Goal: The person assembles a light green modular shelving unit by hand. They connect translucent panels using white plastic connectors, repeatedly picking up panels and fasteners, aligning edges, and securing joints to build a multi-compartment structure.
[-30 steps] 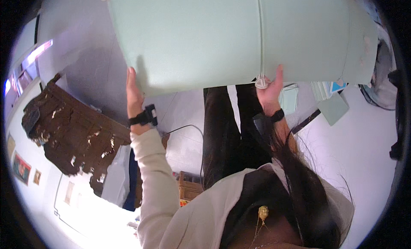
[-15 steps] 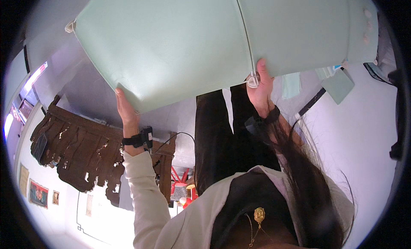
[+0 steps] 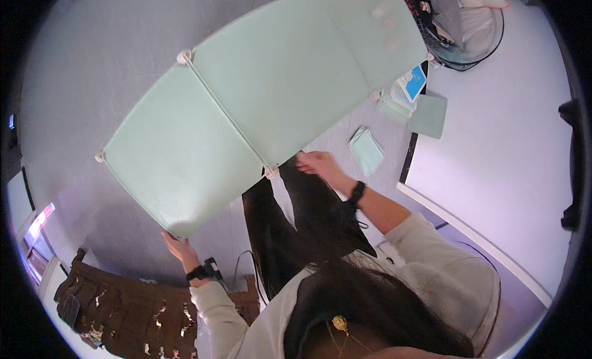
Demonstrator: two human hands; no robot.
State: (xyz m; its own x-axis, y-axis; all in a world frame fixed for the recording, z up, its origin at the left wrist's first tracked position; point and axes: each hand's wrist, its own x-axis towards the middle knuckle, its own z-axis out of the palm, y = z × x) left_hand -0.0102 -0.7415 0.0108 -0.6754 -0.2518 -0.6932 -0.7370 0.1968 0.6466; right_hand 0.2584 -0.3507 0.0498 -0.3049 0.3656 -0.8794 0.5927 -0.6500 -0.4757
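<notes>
Above the floor, left hand (image 3: pixel 177 247) and right hand (image 3: pixel 316 164) grip a mint panel assembly (image 3: pixel 259 106).

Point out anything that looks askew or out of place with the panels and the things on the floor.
The joined pale green panels are held tilted, the left hand at the low corner and the right hand near a white connector. Loose green panels lie scattered on the grey floor, not stacked. Nothing looks damaged.

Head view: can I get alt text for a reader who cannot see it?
A person holds up a wide pale green panel assembly, left hand at its lower corner, right hand by a white connector. More green panels lie on the grey floor beyond.
</notes>
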